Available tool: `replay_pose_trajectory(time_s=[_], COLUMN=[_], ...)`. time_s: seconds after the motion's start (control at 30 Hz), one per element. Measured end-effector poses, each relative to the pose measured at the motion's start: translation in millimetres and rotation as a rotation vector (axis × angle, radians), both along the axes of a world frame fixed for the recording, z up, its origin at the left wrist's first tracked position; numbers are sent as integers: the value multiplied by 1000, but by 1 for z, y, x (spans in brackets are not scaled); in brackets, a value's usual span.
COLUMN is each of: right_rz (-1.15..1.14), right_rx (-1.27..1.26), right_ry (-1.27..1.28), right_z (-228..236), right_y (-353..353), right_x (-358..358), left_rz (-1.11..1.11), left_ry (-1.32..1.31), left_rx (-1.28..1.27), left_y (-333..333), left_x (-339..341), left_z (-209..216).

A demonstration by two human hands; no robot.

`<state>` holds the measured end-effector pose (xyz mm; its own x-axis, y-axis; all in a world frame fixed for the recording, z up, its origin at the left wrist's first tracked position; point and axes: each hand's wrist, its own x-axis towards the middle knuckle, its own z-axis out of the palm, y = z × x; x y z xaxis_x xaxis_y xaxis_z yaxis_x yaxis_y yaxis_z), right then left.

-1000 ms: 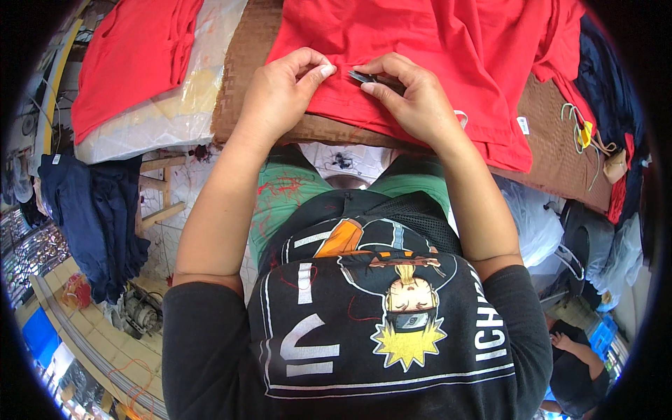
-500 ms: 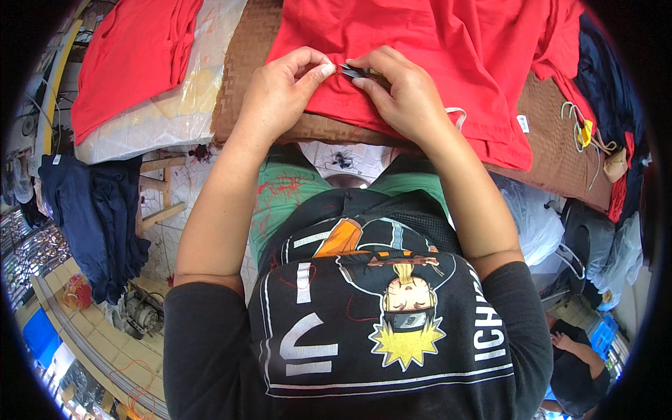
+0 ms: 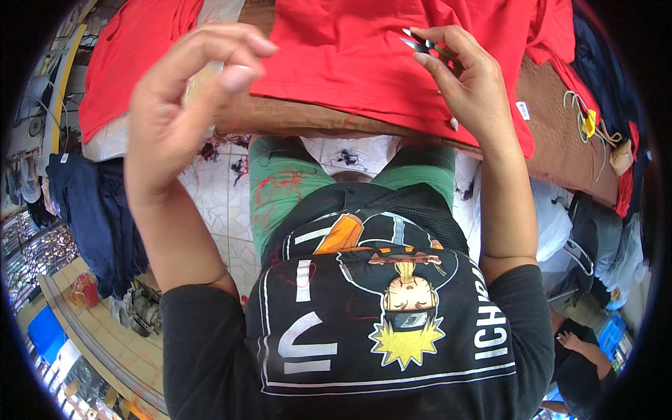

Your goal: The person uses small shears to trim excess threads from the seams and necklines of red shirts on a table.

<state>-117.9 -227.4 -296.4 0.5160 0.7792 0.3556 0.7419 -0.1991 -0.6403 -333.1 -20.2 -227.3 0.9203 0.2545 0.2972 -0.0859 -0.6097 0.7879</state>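
A red garment (image 3: pixel 350 63) lies spread over a brown cloth-covered surface. My right hand (image 3: pixel 470 77) is above it, gripping a pair of thread snips (image 3: pixel 418 46) whose blades stand apart and point left. My left hand (image 3: pixel 178 105) is raised off the fabric to the left, slightly blurred. Its fingers are curved, with a gap between them and the thumb, and nothing shows in it. Near my right wrist a small white tag (image 3: pixel 523 110) sits on the garment's edge.
Another red garment (image 3: pixel 115 91) lies at the far left. Dark blue clothes (image 3: pixel 98 210) hang below it. Looped cords with a yellow piece (image 3: pixel 586 126) lie at the right edge. Clear plastic bags (image 3: pixel 546 217) are below. Thread scraps (image 3: pixel 346 157) litter the tiled floor. Another person (image 3: pixel 581 357) is at lower right.
My left hand has left the fabric, moving left and up toward me, its pinch now loosened. My right hand has shifted right and slightly up with the snips. The garment edge lies flatter.
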Motion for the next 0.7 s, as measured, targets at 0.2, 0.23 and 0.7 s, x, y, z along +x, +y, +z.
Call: replay_pose_trajectory(time_s=[0.2, 0.23, 0.7], right_rz=[34, 48, 59], right_rx=[-22, -23, -47], right_ry=[46, 103, 252], right_z=[-11, -13, -45], right_y=[-21, -20, -27], right_x=[-16, -21, -36], left_rz=[-98, -39, 170], left_ry=[46, 32, 158], left_rx=[180, 127, 122], left_y=[-43, -52, -75], left_x=[31, 35, 46], left_z=[-71, -79, -117])
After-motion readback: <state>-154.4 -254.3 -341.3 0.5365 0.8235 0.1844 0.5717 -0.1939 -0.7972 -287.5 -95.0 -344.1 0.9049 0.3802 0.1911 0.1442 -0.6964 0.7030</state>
